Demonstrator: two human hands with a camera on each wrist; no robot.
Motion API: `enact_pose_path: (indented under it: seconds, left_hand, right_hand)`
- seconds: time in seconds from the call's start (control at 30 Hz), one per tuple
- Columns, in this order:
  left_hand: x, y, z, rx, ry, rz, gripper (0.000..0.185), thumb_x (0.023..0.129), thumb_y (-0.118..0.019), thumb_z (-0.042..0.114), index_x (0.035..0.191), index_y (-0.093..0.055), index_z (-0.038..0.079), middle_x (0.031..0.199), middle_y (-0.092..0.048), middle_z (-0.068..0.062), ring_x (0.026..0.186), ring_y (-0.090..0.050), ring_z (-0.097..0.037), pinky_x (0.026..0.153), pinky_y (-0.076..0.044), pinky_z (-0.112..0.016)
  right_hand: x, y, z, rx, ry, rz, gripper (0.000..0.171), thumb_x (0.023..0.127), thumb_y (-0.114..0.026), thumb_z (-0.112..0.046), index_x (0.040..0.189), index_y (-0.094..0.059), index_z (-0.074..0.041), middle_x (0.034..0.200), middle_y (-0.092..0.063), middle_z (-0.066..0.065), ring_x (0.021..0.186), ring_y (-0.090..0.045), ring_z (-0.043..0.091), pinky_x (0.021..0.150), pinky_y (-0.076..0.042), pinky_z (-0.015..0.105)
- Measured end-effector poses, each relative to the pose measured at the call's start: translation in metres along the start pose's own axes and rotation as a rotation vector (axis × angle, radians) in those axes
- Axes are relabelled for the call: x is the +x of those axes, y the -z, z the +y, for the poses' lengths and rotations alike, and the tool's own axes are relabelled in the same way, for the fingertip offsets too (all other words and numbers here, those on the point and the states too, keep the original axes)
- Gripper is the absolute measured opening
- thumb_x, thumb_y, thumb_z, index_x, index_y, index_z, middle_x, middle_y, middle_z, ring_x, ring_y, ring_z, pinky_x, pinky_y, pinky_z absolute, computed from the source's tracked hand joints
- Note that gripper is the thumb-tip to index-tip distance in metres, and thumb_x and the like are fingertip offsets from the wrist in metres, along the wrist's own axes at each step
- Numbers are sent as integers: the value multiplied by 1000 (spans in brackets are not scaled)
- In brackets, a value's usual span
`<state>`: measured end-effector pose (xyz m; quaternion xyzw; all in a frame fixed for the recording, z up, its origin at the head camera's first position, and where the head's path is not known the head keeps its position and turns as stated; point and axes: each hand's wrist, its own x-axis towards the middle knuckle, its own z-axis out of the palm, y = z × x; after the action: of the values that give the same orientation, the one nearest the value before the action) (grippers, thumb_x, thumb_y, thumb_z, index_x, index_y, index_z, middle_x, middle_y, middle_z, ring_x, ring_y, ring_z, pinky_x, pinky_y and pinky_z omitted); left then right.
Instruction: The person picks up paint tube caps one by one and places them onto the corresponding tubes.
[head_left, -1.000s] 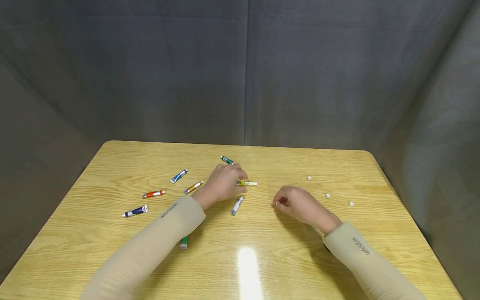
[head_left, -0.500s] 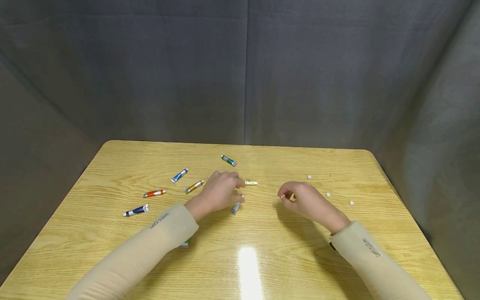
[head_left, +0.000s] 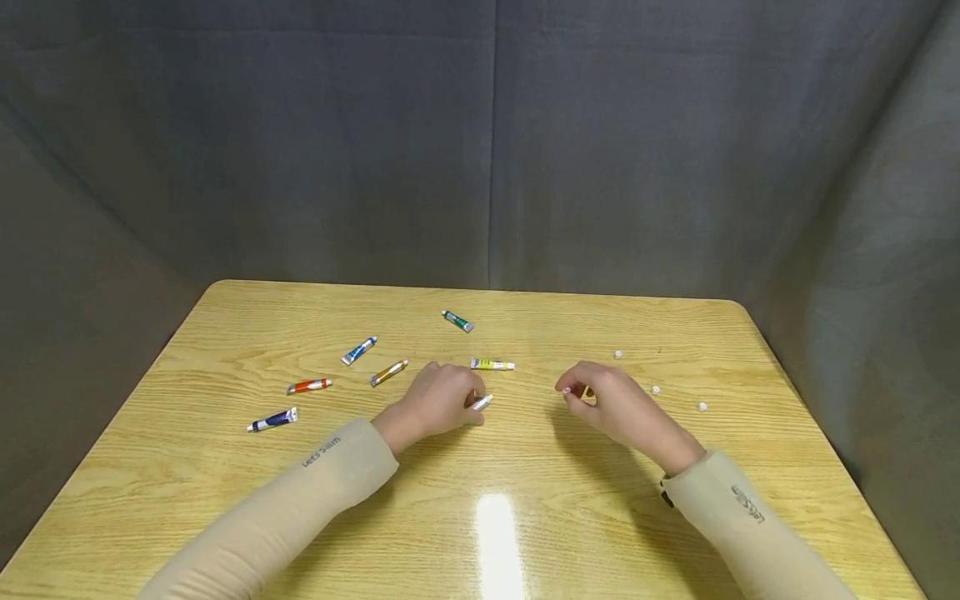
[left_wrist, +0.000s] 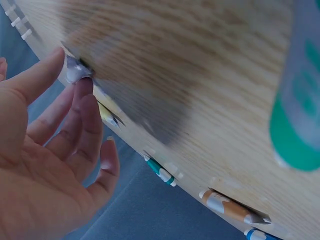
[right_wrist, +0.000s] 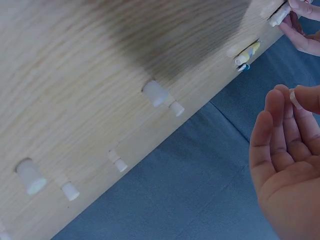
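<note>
Fingers of the left hand (head_left: 438, 400) curl round a white tube (head_left: 481, 403), pinched at its end; the tube's tip pokes out toward the right, just above the wooden table (head_left: 525, 500). The right hand (head_left: 611, 400) hovers well apart, fingers loosely curled with thumb and forefinger nearly meeting; whether it holds anything, I cannot tell. A yellow tube (head_left: 492, 364) lies just beyond the left hand. Green (head_left: 457, 321), blue (head_left: 358, 351), gold (head_left: 388, 372), red (head_left: 308, 387) and navy (head_left: 272, 420) tubes lie scattered to the left. Small white caps (head_left: 656, 390) sit near the right hand.
</note>
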<state>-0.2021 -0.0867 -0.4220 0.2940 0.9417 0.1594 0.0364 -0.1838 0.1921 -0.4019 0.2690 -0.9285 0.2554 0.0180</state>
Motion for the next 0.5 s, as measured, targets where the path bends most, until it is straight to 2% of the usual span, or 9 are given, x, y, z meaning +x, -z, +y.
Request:
enact_pose_path:
  seconds: [0.1,0.2,0.33,0.5]
  left_hand:
    - [-1,-1,1,-3,-1,-4,13,85,-85,22,78,-76,18,68,-67,7,62,-47,-8,69,-32,-30]
    - [-2,-1,1,1,-16,-7,8,88,-83,19,82,-79,18,71,-70,8,63,-48,-7,70,-36,-30]
    - [-3,0,2,-2,-45,-6,6,89,-81,18,83,-80,17,70,-69,8,62,-48,-7,69,-37,-30]
    - [-2,6,4,-4,-69,23,8,88,-81,17,81,-78,17,69,-66,9,60,-43,-5,63,-35,-24]
  right_hand:
    - [-2,-2,1,8,0,1,13,96,-68,-4,106,-75,-6,96,-73,1,86,-64,10,78,-58,38]
    - [-3,-4,1,9,9,4,12,96,-68,-5,107,-75,-7,97,-72,1,86,-64,10,75,-57,34]
    - [-4,-6,2,-6,30,12,13,96,-68,-5,107,-75,-7,96,-72,1,87,-65,10,73,-56,30]
    - [-4,-6,1,-4,31,20,13,96,-69,-5,107,-76,-7,96,-72,1,86,-65,10,73,-57,31]
